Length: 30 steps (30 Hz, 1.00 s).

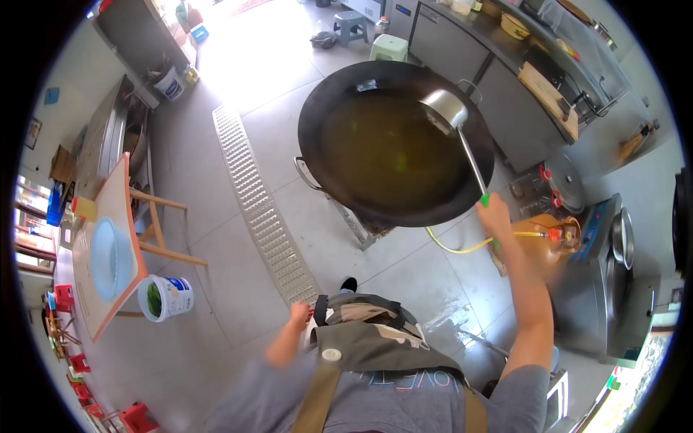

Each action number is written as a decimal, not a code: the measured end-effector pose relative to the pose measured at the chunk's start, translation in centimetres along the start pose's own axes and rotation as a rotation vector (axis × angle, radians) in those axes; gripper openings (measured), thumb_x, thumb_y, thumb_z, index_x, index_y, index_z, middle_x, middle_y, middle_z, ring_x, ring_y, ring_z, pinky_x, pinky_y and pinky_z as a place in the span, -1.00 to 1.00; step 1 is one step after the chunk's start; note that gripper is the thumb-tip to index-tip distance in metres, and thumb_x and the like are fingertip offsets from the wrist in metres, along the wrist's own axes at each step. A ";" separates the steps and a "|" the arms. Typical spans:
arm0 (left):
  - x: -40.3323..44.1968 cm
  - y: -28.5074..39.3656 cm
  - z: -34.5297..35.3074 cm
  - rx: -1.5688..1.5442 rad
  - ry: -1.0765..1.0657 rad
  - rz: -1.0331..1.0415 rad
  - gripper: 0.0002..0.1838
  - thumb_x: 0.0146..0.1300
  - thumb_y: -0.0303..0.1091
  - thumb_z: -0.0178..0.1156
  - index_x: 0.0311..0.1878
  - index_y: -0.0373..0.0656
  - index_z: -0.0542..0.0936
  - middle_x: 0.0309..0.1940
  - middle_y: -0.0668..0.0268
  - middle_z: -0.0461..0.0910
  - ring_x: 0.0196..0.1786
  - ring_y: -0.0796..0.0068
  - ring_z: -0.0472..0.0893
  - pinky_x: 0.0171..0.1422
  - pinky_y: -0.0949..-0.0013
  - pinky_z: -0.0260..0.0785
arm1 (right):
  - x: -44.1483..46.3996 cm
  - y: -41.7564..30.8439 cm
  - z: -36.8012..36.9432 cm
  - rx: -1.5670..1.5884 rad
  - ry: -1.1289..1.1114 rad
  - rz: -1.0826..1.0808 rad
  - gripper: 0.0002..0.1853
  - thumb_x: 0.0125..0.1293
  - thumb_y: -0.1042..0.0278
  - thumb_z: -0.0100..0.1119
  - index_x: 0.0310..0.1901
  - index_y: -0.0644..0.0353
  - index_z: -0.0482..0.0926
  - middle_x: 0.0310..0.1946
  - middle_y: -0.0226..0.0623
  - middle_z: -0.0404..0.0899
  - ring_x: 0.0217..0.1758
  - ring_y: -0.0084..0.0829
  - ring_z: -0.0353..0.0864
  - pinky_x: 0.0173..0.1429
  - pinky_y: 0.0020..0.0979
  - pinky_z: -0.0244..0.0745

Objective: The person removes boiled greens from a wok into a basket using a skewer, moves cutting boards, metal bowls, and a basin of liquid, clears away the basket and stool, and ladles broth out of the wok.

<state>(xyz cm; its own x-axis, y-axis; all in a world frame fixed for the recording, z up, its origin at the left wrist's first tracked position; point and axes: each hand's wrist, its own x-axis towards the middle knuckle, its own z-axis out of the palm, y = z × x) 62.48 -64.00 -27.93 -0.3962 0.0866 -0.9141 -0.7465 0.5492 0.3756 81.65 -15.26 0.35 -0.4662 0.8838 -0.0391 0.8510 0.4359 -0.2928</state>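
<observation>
My right hand (494, 216) is closed round the green-ended handle of a long steel ladle (473, 160). The ladle's bowl hangs over the far right part of a large dark wok (317, 155), its mouth tilted toward the wok. Yellowish-brown liquid (390, 155) fills much of the wok, which has a metal loop handle on each side. Close to my waist, beside the apron (390, 343), my left hand (294, 325) is curled. Something small and reddish shows at its fingers, too little to make out.
A yellow hose (462, 250) runs from an orange gas cylinder (541, 245) on the right. A slotted drain cover (260, 195) crosses the floor. Leftward stand a wooden-legged table (119, 289) with a blue basin (110, 258) and a white bucket (173, 299). A steel counter (462, 61) lies beyond the wok.
</observation>
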 end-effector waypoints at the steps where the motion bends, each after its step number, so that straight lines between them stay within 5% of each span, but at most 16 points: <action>1: 0.3 0.0 -0.4 -0.010 0.000 -0.011 -0.88 0.01 -0.49 -0.08 -0.34 -0.23 0.40 -0.52 0.23 0.47 -0.55 0.44 0.47 -0.56 0.41 0.32 | 0.7 -0.4 0.7 -0.035 -0.014 0.013 -0.67 0.04 0.24 0.09 -0.33 0.38 0.33 -0.38 0.18 0.46 -0.32 0.10 0.47 -0.23 -0.09 0.36; 8: 1.4 -0.4 -1.9 -0.039 -0.007 -0.087 -0.85 0.02 -0.50 -0.10 -0.29 -0.21 0.37 -0.48 0.22 0.47 -0.53 0.43 0.49 -0.52 0.41 0.36 | -0.4 -5.6 0.6 0.225 -0.453 0.268 -0.75 0.09 0.28 0.10 -0.45 0.31 0.35 -0.63 -0.15 0.43 -0.71 -0.37 0.42 -0.68 -0.39 0.32; 14: 2.5 0.7 -2.5 -0.070 -0.014 -0.113 -0.82 0.03 -0.50 -0.11 -0.25 -0.20 0.35 -0.46 0.21 0.46 -0.51 0.41 0.51 -0.50 0.41 0.39 | -3.3 -9.5 0.1 1.049 -0.808 0.660 -0.73 0.13 0.44 -0.01 -0.65 0.07 0.18 -0.79 -0.56 0.12 -0.83 -0.70 0.07 -0.80 -0.62 -0.01; 21: 3.0 1.6 -2.6 -0.155 0.000 -0.076 -0.84 0.04 -0.50 -0.10 -0.25 -0.20 0.33 -0.47 0.21 0.46 -0.52 0.39 0.52 -0.51 0.41 0.40 | -6.3 -9.7 1.9 2.014 -1.226 1.065 -0.71 0.17 0.48 -0.15 -0.68 0.04 0.14 -0.80 -0.66 0.07 -0.85 -0.82 0.03 -0.83 -0.70 -0.03; 30: 2.4 2.7 -4.1 -0.027 0.014 -0.047 -0.78 0.05 -0.48 -0.07 -0.18 -0.23 0.32 -0.44 0.18 0.47 -0.47 0.36 0.52 -0.43 0.37 0.42 | -12.0 -11.4 0.2 2.216 -1.117 0.768 -0.95 0.12 0.52 -0.13 -0.46 0.19 0.27 -0.77 -0.64 0.08 -0.86 -0.82 0.04 -0.89 -0.68 -0.04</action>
<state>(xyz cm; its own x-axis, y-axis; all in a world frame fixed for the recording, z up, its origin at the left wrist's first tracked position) 57.27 -65.73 -28.51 -0.3676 0.0496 -0.9287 -0.7785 0.5299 0.3364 77.50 -30.82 3.93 -0.8467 0.0898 -0.5244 -0.0972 -0.9952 -0.0134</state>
